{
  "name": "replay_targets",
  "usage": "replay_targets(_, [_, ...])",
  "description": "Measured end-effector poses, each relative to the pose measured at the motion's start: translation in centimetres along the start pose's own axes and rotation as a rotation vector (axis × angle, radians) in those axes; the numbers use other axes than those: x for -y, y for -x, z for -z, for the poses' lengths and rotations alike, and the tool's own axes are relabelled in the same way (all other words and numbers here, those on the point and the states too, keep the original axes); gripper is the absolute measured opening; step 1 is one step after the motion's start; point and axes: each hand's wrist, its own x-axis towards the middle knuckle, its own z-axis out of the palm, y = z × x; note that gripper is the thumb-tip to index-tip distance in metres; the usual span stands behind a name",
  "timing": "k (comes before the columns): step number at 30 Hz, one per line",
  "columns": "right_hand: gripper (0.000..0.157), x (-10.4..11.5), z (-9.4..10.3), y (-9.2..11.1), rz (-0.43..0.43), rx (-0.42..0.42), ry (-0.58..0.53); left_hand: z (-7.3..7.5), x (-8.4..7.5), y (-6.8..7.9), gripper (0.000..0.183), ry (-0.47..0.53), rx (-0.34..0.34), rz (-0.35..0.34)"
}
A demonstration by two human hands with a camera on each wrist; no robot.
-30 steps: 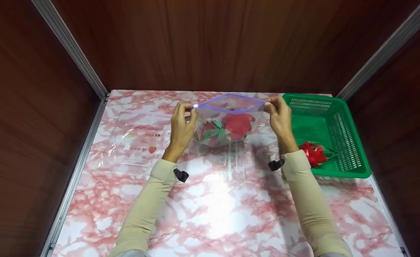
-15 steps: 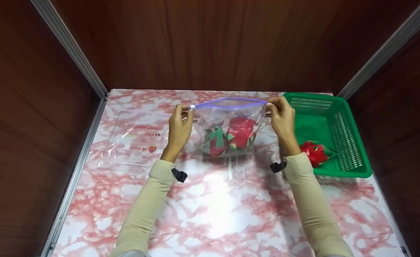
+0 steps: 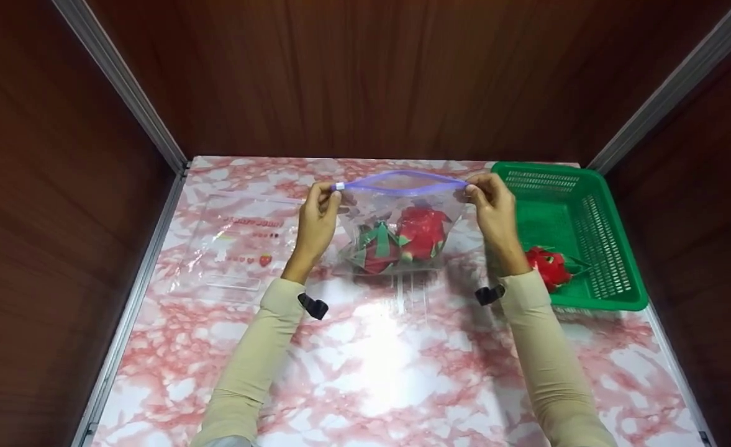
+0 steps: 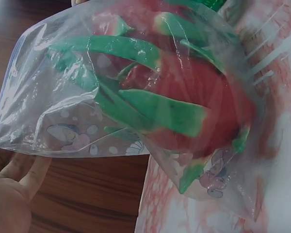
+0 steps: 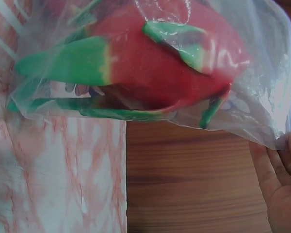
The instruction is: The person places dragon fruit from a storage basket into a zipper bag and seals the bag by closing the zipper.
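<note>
A clear zip bag (image 3: 365, 211) with a purple band along its gaping mouth hangs between both hands. Inside lie two red-and-green dragon fruits: one (image 3: 423, 231) on the right, the other (image 3: 377, 251) on the left with its green scales upward. My left hand (image 3: 317, 223) pinches the left top corner, beside the white slider (image 3: 340, 186). At the right top corner my right hand (image 3: 494, 208) pinches the purple band between thumb and fingers. The left wrist view shows the left fruit (image 4: 184, 97) through the plastic; the right wrist view shows the right one (image 5: 155, 58).
A green basket (image 3: 632, 273) stands at the right, holding another dragon fruit (image 3: 548, 268) near its front left corner. Flat on the marbled table (image 3: 353, 372) to the left lies a second clear bag (image 3: 235, 248) with red print. Dark wooden panels (image 3: 377, 81) wall the table in.
The bag's bottom has swung toward the person, so the fruits hang lower in view. Its mouth narrowed, then widened a little. The right hand has shifted slightly right; both hands keep their corners.
</note>
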Motion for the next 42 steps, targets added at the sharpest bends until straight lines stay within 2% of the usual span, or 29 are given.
replay_targets(7, [0.018,0.3,0.1,-0.1,-0.006,0.002,-0.046,0.0,0.1,0.2,0.017,0.013,0.001,0.03])
replay_targets(11, [0.02,0.6,0.1,-0.4,-0.016,-0.002,-0.019,0.2,0.0,0.3,0.016,0.032,0.008,0.028])
replay_targets(17, [0.029,1.3,0.1,-1.2,-0.046,-0.026,0.192,0.4,-0.3,0.4,0.016,0.016,0.043,-0.002])
replay_targets(23, [0.033,2.2,0.2,-2.1,-0.055,0.023,0.373,0.3,-0.3,0.5,0.015,0.006,0.072,-0.036])
replay_targets(28, [0.023,3.3,-0.9,-2.8,0.023,0.035,0.468,0.2,-0.4,0.6,0.015,-0.023,0.069,-0.053])
replay_targets(30, [0.019,4.0,-1.6,-3.1,0.071,0.044,0.458,0.1,-0.4,0.6,0.016,-0.027,0.067,-0.056])
replay_targets(34, [0.015,5.8,-3.3,-3.4,0.151,0.138,0.402,0.0,-0.5,0.6,0.015,-0.017,0.067,-0.054])
replay_targets(42, [0.012,8.8,-7.1,-3.9,0.219,0.4,0.316,0.1,-0.6,0.6,0.015,-0.025,0.08,-0.043])
